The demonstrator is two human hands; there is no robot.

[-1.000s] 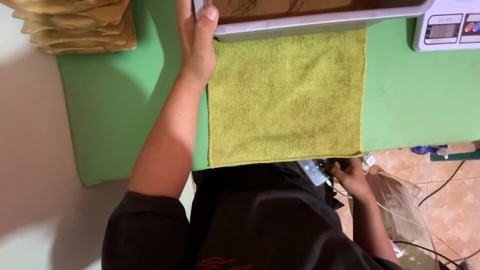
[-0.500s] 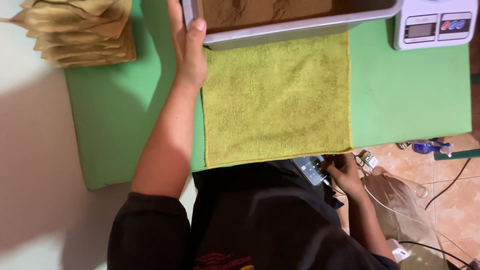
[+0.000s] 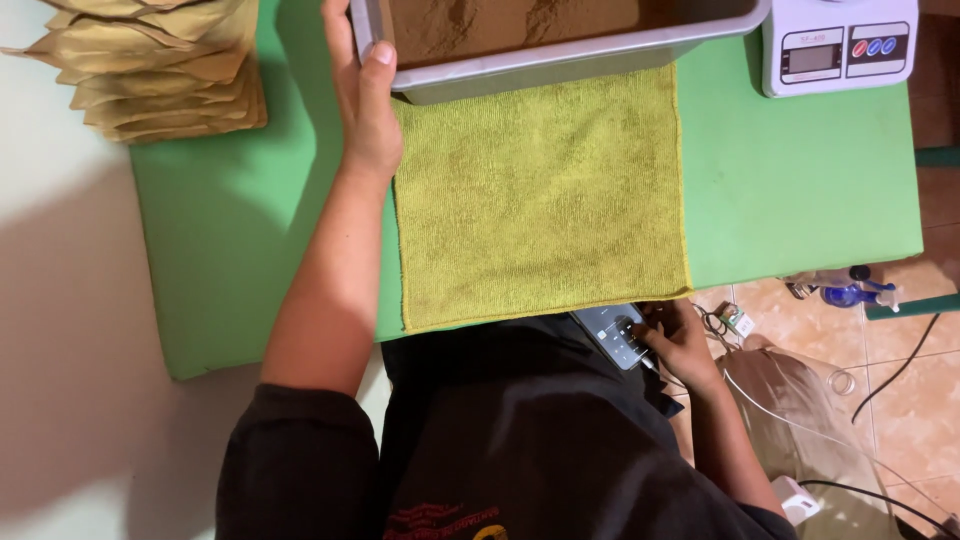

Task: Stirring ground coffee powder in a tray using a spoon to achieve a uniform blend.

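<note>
— Tray first: grey, rectangular, filled with brown powder. Where does it sit against the fingers?

— Its near left corner is right at the left hand. The thumb lies along the tray's short wall with its tip by the rim corner, and the other fingers run up the outside of that wall. So the hand is grasping the tray's left end, not closed into a fist.

— And what lies below that hand?

— Just past the heel of the palm, toward the body, a yellow-green cloth is spread flat on the green mat. The cloth's far edge touches the tray's front wall.

— Anything on the outer side of those fingers?

— A stack of tan paper pouches, well apart from the knuckles, at the mat's far left corner.

— The other hand?

— The right hand is low, off the mat's near edge. Its fingers are curled around a small grey phone, thumb on the screen.

— Beyond the tray's right end?

— A white digital scale, far from both hands. A blue spray bottle lies on the tiled floor, right of the phone fingers.
</note>
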